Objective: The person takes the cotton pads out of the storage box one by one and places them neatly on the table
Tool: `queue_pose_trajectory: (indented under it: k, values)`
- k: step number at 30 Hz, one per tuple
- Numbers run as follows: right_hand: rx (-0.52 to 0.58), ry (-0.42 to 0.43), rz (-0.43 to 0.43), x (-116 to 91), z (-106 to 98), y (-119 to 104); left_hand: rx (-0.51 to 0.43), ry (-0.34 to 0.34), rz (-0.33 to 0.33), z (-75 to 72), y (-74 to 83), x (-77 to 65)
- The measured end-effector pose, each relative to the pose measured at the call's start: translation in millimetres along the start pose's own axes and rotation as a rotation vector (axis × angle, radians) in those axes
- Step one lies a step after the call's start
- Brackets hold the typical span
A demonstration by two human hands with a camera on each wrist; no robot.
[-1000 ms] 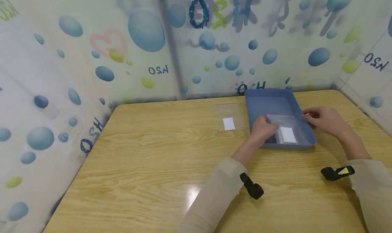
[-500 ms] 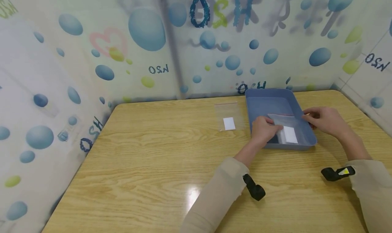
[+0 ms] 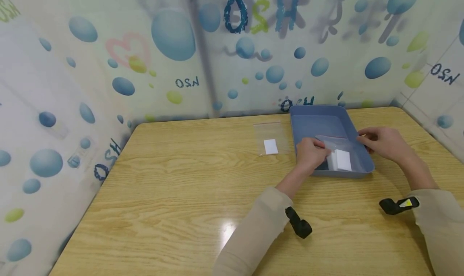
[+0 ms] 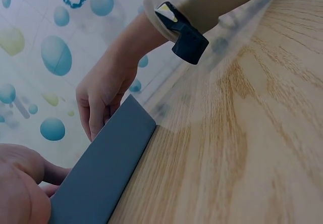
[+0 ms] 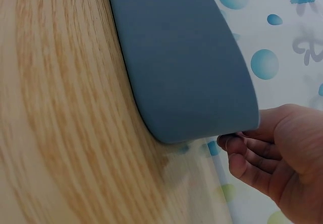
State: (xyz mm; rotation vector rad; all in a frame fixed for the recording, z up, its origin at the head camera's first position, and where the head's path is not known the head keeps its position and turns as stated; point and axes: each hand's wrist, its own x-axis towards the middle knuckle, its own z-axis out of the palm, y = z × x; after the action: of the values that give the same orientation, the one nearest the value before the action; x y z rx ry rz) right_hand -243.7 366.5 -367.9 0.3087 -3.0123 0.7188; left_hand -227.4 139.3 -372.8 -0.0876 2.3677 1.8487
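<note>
A blue-grey plastic tray [image 3: 319,125] stands at the right of the table, its side wall [image 4: 108,163] showing in the left wrist view. Inside its near part lie clear zip bags [image 3: 331,141] with white cards [image 3: 342,160], overlapping each other. My left hand [image 3: 311,154] reaches over the left rim and pinches the left edge of a bag between thumb and fingers. With thumb and curled fingers, my right hand [image 3: 385,144] grips the tray's right rim; the right wrist view shows this hand [image 5: 285,158] at the tray's corner. The bags are hidden in both wrist views.
Another clear zip bag [image 3: 266,131] with a white card [image 3: 270,146] lies on the wooden table [image 3: 174,179], left of the tray. A wall covering [image 3: 224,70] with blue and green dots rises behind the table and along its sides.
My left hand has shifted slightly down at the bag's edge, and the bag's top edge has tilted a little. A second white card edge shows more beside the first. My right hand stays put.
</note>
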Motion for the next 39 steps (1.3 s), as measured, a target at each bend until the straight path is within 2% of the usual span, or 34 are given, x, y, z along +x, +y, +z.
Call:
queue_pose_trajectory:
  k: [9, 21, 30, 39]
  values:
    - [0.006, 0.009, 0.003, 1.4, 1.1, 0.6, 0.034, 0.032, 0.109, -4.8, -2.5, -1.6]
    - [0.005, 0.007, 0.0, 0.3, 2.4, 0.7, 0.025, 0.053, 0.185, -5.4, -4.4, -4.4]
    - [0.022, 0.016, 0.003, -0.7, 2.7, -1.1, 0.08, 0.099, 0.317, -5.5, -6.6, -3.0]
    - [0.015, -0.002, 0.011, -0.6, 1.3, -1.1, 0.087, 0.103, 0.342, -4.8, -7.1, -0.6]
